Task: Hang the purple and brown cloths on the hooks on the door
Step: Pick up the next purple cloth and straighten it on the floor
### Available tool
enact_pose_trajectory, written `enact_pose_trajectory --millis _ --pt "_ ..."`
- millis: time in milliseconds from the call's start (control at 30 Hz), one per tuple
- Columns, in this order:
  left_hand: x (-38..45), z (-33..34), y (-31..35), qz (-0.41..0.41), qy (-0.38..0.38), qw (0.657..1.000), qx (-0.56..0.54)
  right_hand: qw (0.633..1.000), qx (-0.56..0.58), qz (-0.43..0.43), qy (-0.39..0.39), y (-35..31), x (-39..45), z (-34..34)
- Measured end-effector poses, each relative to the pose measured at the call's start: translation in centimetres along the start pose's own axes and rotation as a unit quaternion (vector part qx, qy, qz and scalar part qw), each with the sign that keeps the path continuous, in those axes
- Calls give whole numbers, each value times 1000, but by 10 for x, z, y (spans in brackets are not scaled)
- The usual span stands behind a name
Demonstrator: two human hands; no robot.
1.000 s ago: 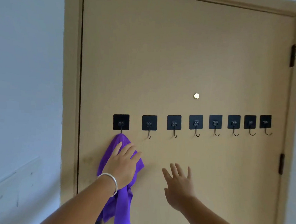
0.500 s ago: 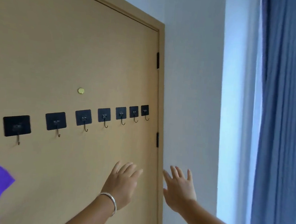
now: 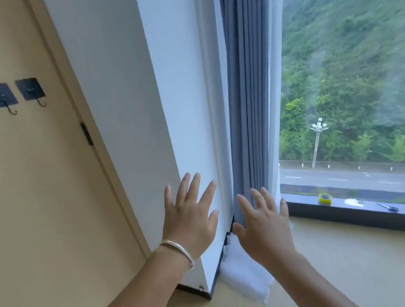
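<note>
Smooth tan door [image 3: 26,189], black square hooks [image 3: 29,89]; hands [image 3: 190,214] [image 3: 263,227] splayed flat, empty (pleated grey curtain [image 3: 248,96] beyond).

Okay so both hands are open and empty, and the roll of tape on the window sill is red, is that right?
Not quite: the roll of tape on the window sill is yellow, not red, as the head view shows. The rest holds: the left hand and right hand are both open and empty.
</note>
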State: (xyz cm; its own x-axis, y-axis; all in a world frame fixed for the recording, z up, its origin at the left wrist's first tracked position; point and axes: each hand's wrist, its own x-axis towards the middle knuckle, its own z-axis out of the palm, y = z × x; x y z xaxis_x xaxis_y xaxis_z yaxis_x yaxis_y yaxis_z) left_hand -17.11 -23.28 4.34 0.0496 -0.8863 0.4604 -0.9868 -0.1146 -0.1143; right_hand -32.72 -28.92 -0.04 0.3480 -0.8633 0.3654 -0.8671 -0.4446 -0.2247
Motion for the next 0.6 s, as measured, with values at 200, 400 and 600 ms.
enact_pose_trajectory --millis 200,400,600 --pt "-1 21 112 45 -48 996 -58 995 7 95 4 96 -58 -20" --pt "-10 36 241 134 -108 976 -132 976 -13 218 10 191 -138 -52" --pt "-23 32 364 272 -137 932 -198 925 -75 372 20 269 -226 -95"
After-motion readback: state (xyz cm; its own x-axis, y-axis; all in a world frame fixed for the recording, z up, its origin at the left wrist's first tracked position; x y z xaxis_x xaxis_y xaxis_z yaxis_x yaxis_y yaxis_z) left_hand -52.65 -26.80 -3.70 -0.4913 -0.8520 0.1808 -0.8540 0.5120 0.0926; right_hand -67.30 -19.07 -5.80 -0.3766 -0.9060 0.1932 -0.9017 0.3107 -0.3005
